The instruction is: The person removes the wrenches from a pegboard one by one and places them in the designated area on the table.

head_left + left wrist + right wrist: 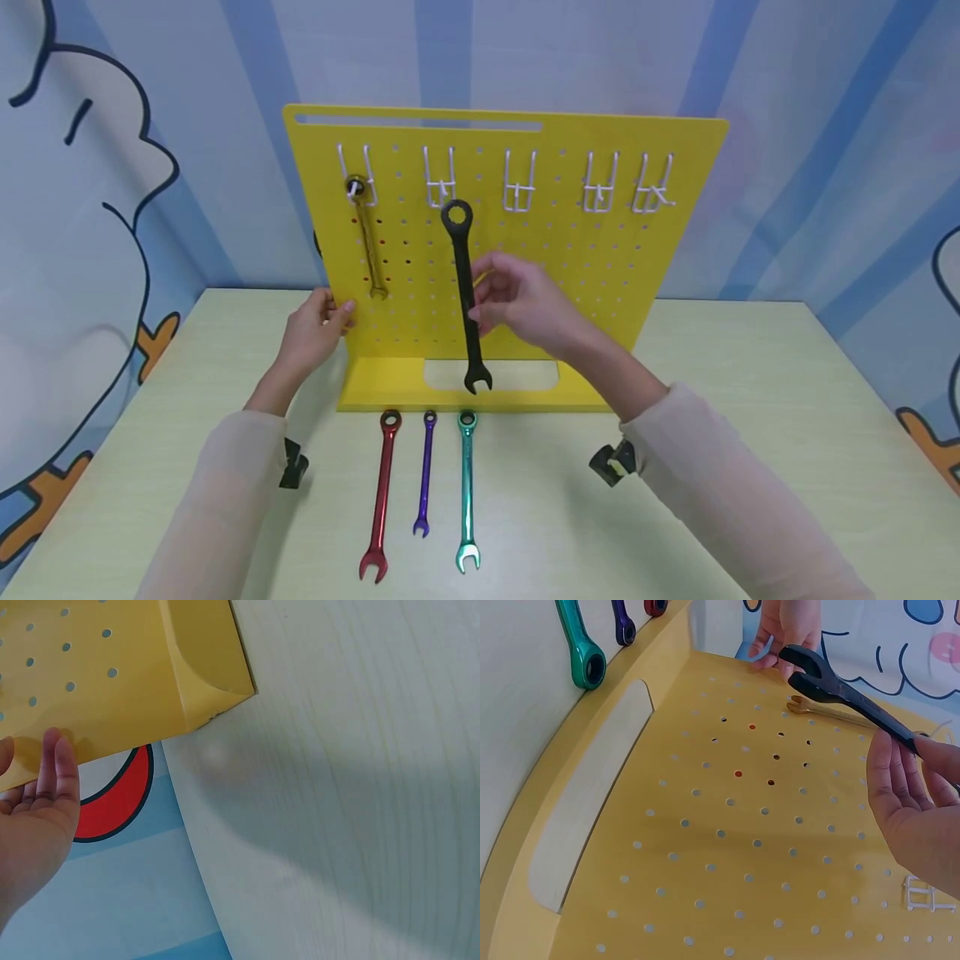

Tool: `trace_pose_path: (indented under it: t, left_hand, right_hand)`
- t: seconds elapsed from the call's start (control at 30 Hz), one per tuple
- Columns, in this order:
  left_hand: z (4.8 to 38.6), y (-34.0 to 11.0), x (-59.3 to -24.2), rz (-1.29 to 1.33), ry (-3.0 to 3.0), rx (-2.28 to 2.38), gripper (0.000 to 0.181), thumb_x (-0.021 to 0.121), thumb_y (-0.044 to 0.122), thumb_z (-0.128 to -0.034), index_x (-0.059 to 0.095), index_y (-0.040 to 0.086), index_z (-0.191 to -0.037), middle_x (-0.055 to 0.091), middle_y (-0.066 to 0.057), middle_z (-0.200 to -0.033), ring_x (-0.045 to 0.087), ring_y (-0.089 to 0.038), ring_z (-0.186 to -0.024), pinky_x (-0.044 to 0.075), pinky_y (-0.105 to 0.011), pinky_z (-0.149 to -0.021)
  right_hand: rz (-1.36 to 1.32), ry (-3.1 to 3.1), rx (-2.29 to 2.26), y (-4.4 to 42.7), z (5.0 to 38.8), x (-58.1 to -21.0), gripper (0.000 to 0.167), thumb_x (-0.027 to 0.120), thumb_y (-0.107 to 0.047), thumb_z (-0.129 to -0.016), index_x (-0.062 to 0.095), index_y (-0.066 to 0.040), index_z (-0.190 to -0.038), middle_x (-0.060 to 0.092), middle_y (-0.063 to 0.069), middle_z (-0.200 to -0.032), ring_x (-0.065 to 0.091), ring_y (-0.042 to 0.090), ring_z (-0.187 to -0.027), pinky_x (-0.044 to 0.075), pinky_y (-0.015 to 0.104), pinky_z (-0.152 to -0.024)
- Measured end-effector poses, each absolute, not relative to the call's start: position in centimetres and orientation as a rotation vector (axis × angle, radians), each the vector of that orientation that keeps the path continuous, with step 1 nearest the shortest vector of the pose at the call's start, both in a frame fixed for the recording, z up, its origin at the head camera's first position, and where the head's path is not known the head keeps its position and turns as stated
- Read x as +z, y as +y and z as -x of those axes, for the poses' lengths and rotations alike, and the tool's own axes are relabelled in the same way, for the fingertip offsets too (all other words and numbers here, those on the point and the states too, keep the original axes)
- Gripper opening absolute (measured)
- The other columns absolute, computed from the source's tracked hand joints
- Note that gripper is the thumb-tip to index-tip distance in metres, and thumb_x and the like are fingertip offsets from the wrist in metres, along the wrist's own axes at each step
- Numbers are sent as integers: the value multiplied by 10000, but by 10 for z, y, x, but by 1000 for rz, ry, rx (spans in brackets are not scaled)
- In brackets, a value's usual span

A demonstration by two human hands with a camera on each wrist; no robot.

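Note:
A black combination wrench [464, 292] hangs nearly upright in front of the yellow pegboard [540, 292], its ring end up and open jaw down. My right hand [525, 300] pinches its shaft between thumb and fingers. In the right wrist view, the black wrench [840, 690] slants across the board. My left hand [311, 333] holds the pegboard's left edge. A gold wrench [367, 242] hangs on the leftmost white hook [367, 179]. On the table, before the board's base, lie a red wrench [382, 492], a purple wrench [426, 475] and a green wrench [467, 483].
Several more white wire hooks [520, 183] run along the upper board, with no wrench on them. The pegboard's base [382, 383] stands on a pale wooden table [712, 467]. Behind it is a blue patterned backdrop [570, 58].

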State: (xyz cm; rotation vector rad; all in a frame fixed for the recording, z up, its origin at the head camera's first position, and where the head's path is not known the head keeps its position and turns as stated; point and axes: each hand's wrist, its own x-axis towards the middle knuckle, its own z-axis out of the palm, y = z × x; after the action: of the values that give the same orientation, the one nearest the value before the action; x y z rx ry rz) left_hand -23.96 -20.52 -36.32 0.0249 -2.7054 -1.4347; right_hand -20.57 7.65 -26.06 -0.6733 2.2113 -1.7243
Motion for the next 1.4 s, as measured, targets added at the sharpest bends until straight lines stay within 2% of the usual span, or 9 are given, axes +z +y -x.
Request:
trace_pose_path:
  t: [0.13, 0.47, 0.7, 1.07, 1.4]
  left_hand:
    - [240, -205, -363, -26, -2701, -1435, 360, 411, 275, -981, 404, -32, -1168, 494, -175, -1022, 551, -304, -983, 506, -402, -851]
    - [239, -206, -360, -6, -2714, -1402, 369, 410, 285, -981, 408, -31, -1172, 513, -177, -1018, 556, -300, -967, 516, -381, -827]
    - [239, -206, -360, -8, -2710, -1423, 360, 410, 283, -981, 408, -29, -1160, 502, -174, -1017, 556, -302, -978, 513, -391, -834]
    - [239, -206, -360, -10, -2711, -1428, 357, 408, 282, -982, 405, -29, -1156, 498, -174, -1016, 553, -302, -985, 510, -390, -841]
    - [239, -206, -360, -24, -2714, -1417, 363, 410, 287, -981, 407, -25, -1167, 504, -169, -1014, 553, -295, -975, 514, -378, -833]
  right_hand:
    - [673, 2202, -1709, 78, 205, -264, 331, 522, 158, -818, 481, 18, -1115, 536, 189, -885, 600, 298, -776, 553, 375, -714]
    - [608, 2147, -1721, 81, 204, -281, 223, 531, 154, -825, 476, 29, -1002, 545, 146, -797, 604, 288, -707, 559, 422, -680]
    - [550, 2089, -1704, 85, 201, -296, 193, 528, 146, -833, 454, 52, -984, 552, 198, -806, 612, 298, -723, 557, 450, -672]
    - [450, 2053, -1602, 98, 196, -324, 155, 535, 128, -840, 435, 59, -937, 569, 172, -732, 633, 303, -626, 555, 466, -635]
    - [306, 1995, -1539, 109, 187, -352, 114, 512, 129, -841, 433, 72, -901, 560, 164, -693, 610, 249, -566, 558, 455, -611]
